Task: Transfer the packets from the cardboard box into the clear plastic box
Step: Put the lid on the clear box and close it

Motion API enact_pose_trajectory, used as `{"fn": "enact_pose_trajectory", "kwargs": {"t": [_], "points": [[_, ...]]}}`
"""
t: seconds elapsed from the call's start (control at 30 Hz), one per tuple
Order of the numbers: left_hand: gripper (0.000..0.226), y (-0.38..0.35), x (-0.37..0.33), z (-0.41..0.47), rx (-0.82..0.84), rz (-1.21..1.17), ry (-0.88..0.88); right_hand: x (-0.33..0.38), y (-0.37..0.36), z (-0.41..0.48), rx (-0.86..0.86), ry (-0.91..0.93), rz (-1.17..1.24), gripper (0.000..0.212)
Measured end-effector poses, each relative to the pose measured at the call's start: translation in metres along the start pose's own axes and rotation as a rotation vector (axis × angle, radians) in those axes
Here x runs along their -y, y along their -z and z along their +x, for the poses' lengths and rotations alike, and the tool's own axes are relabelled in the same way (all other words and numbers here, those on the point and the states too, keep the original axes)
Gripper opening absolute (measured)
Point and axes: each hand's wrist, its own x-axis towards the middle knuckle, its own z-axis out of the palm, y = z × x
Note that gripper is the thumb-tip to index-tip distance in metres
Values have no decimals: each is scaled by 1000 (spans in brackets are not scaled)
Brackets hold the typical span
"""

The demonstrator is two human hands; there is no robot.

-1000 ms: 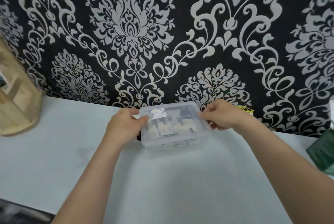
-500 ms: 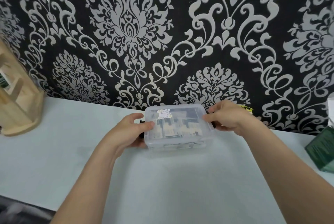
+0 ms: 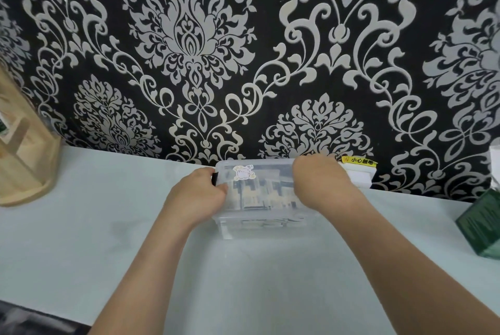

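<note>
- Left hand (image 3: 197, 195) grips the left end of the clear plastic box (image 3: 259, 222); right hand (image 3: 318, 182) lies over its right end, grip hidden.
- The box sits far on the bench (image 3: 108, 226), lidded, packets (image 3: 267, 194) inside: transfer seemingly done.

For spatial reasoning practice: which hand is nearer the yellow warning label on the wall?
Right. The right hand is just left of the yellow label; the left hand holds the clear box farther left.
</note>
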Motion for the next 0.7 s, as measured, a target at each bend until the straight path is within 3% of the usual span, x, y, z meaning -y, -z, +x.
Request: {"fn": "enact_pose_trajectory", "kwargs": {"t": [0.13, 0.27, 0.47, 0.53, 0.7], "points": [[24, -1, -12, -6, -73, 263, -28, 10, -8, -9, -35, 100, -198, 34], [25, -7, -25, -16, -114, 438, -28, 11, -12, -13, -75, 162, -249, 33], [64, -15, -31, -19, -238, 650, -119, 7, -12, -17, -151, 212, -224, 35], [64, -15, -32, -19, -249, 655, -141, 6, -12, -17, -155, 218, -208, 33], [34, 3, -5, -12, -199, 372, -79, -12, -21, -7, -242, 120, 28, 23]]}}
